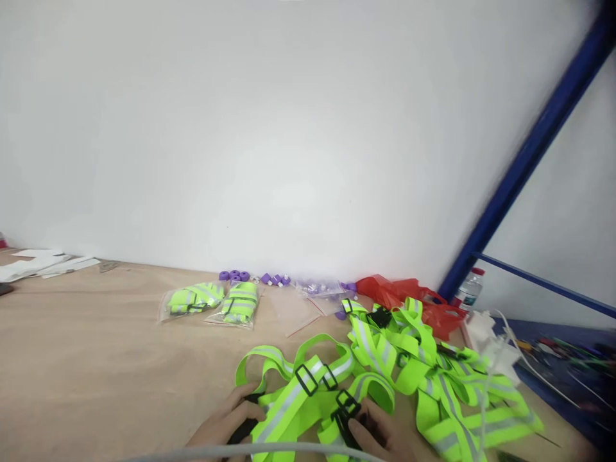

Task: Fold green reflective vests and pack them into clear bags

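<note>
A neon-green reflective strap harness [308, 391] with grey stripes and black buckles lies on the wooden table [96, 366] at the bottom centre. My left hand [226, 420] grips its left side, fingers curled around a strap and a black part. My right hand [385, 430] rests on the straps by a black buckle [346, 410], fingers bent onto them. A heap of more green straps [433, 372] lies just to the right.
Two bagged folded green harnesses [214, 301] lie further back, with empty clear bags [298, 308], purple small parts [235, 276] by the wall and a red plastic bag [414, 298]. A water bottle [470, 289], white cable, blue rack post [524, 160] stand right. Papers [38, 263] lie far left.
</note>
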Motion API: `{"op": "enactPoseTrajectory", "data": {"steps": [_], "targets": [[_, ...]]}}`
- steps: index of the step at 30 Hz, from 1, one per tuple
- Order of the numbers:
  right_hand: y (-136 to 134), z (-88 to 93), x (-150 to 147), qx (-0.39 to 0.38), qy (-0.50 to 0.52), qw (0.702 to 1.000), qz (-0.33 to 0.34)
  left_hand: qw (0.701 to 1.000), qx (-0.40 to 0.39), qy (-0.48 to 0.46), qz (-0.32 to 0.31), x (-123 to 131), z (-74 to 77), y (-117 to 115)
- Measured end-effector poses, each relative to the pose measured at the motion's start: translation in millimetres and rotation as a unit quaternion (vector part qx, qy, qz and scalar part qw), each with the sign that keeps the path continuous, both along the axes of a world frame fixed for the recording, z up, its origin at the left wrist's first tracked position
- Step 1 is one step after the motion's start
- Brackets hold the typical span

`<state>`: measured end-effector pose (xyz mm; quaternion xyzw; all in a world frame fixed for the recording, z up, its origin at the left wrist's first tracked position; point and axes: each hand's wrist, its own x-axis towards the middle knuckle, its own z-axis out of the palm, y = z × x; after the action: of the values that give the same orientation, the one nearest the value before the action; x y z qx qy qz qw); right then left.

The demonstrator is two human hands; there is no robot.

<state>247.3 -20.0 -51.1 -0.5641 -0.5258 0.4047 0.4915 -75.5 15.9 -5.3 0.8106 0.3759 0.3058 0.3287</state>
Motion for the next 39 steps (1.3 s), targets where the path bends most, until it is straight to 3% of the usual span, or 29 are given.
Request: {"op": "enactPoseTrajectory", "data": {"steps": [6,11,20,23,30,39], "targets": [[-4.3,15.4,-2.1,0.019,0.014,1.0,0.012,0.998,0.04,0.04,-0.027,-2.2,-12.6,9.6],[-10.4,34.9,-8.3,-0.008,0.021,1.0,0.019,0.996,0.078,0.045,-0.016,-7.9,-28.0,15.7],[-11.6,38.4,-9.2,0.0,0.041,0.999,0.005,0.993,0.092,0.06,-0.041,-27.9,-44.5,40.4],[-9.4,37.9,-5.5,0.016,0.064,0.997,-0.028,0.996,0.059,0.063,0.018,-29.0,-35.5,39.0],[-2.6,29.0,7.5,0.044,0.154,0.976,-0.146,0.986,-0.059,0.065,0.14,-29.0,7.1,29.7],[-6.3,30.6,7.8,0.008,0.232,0.954,-0.19,0.96,-0.057,0.053,0.27,-35.4,27.8,24.1]]}}
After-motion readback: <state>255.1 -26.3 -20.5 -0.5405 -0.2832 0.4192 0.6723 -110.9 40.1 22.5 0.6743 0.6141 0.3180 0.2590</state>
